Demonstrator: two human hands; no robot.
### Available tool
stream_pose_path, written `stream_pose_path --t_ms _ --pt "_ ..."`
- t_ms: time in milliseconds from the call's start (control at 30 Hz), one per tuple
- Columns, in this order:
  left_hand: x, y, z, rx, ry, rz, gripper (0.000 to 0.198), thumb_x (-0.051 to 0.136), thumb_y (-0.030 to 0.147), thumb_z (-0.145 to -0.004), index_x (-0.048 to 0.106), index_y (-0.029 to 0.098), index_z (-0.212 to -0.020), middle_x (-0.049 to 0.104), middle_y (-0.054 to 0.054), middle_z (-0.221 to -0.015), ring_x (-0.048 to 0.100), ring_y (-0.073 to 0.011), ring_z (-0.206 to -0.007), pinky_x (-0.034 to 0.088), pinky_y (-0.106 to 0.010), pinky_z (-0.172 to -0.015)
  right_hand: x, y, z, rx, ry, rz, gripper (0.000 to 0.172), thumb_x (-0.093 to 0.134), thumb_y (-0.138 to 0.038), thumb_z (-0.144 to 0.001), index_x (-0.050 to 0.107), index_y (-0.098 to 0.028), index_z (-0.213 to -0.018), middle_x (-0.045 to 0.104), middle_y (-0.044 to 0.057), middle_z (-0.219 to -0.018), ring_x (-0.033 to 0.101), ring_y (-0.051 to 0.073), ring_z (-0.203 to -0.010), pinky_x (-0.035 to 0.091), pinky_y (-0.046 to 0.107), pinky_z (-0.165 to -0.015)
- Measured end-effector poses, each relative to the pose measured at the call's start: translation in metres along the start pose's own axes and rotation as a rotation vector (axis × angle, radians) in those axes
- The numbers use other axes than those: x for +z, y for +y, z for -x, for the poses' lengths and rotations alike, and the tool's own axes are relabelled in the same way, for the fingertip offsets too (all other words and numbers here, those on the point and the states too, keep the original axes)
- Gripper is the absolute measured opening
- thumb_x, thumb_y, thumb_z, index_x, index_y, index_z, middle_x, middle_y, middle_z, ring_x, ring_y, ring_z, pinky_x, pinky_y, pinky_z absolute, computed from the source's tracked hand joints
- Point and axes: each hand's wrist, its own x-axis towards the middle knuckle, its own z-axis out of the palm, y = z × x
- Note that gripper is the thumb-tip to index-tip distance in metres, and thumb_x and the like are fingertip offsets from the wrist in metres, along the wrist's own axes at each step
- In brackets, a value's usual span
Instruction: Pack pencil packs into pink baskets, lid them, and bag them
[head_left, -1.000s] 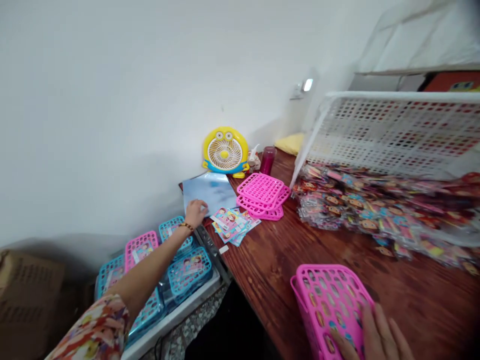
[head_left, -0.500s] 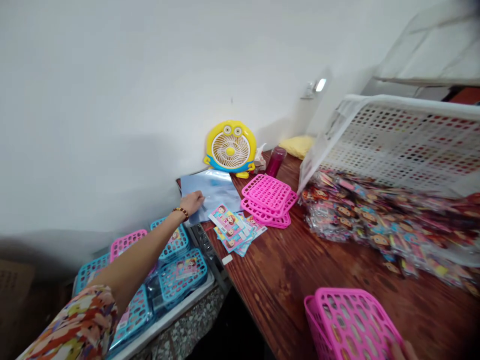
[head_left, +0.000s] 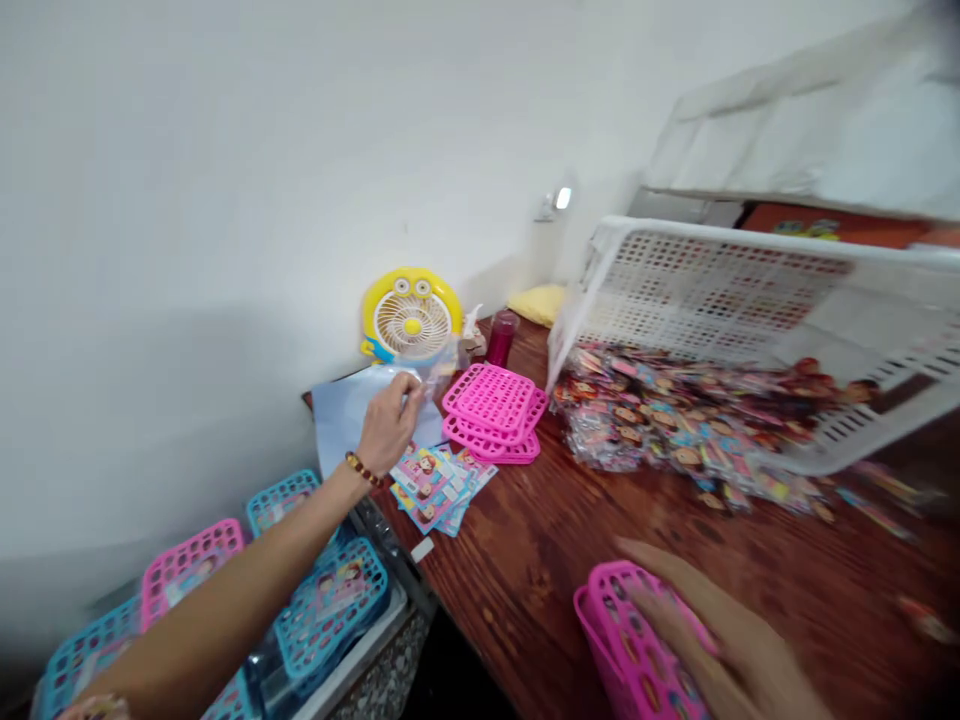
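Note:
My left hand (head_left: 390, 420), with a beaded bracelet at the wrist, is closed in a pinch on a clear plastic bag (head_left: 436, 368). The bag is raised above a stack of clear bags (head_left: 334, 410) at the table's back corner. My right hand (head_left: 720, 640) is slightly blurred, its fingers stretched over the lid of a pink basket (head_left: 611, 640) at the near edge. Small items show through the lid's holes. Printed cartoon cards (head_left: 431, 490) and pink perforated lids (head_left: 495, 410) lie between the hands.
A white crate (head_left: 720, 250) lies tipped, spilling small bagged items (head_left: 675, 420) onto the wooden table (head_left: 525, 560). Behind the bags stands a yellow fan (head_left: 412, 310), with a dark red bottle (head_left: 502, 338) to its right. Packed blue baskets (head_left: 330, 610) and a pink packed basket (head_left: 191, 565) sit lower left.
My left hand has risen from the stack with a clear bag. My right hand has come further into view and reaches across the pink basket's lid. The view has turned right.

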Motion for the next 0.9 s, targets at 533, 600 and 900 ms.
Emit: stream_pose_path --t_ms 533,600,900 --pt "0.125 0.114 0.083 0.011 -0.216 0.269 0.023 0.041 0.034 -0.095 0.049 0.022 -0.077 0.052 0.005 -0.064 0.05 -0.0134 -0.058 0.037 -0.025 -0.057 0.023 0.019 -0.113 0.234 -0.124 -0.891 0.036 0.077 -0.045 -0.055 0.054 -0.018 -0.054 0.048 -0.008 -0.049 0.04 0.007 -0.051 0.034 0.022 -0.053" --pt "0.131 0.117 0.08 -0.011 -0.202 0.263 0.02 0.04 0.033 -0.095 0.048 0.022 -0.079 0.052 0.004 -0.065 0.051 -0.0137 -0.059 0.038 -0.025 -0.057 0.019 0.031 -0.11 0.271 -0.138 -0.865 0.035 0.077 -0.044 -0.056 0.054 -0.018 -0.055 0.051 -0.007 -0.049 0.042 0.007 -0.049 0.032 0.022 -0.05" --pt "0.142 0.154 0.093 0.36 -0.409 0.261 0.028 0.051 0.022 -0.087 0.046 0.022 -0.115 0.051 -0.013 -0.128 0.06 -0.0209 -0.105 0.051 -0.038 -0.087 0.031 0.058 -0.106 0.232 0.022 -0.851 0.029 0.069 -0.039 -0.062 0.052 -0.018 -0.052 0.05 -0.007 -0.049 0.044 0.008 -0.048 0.033 0.02 -0.047"
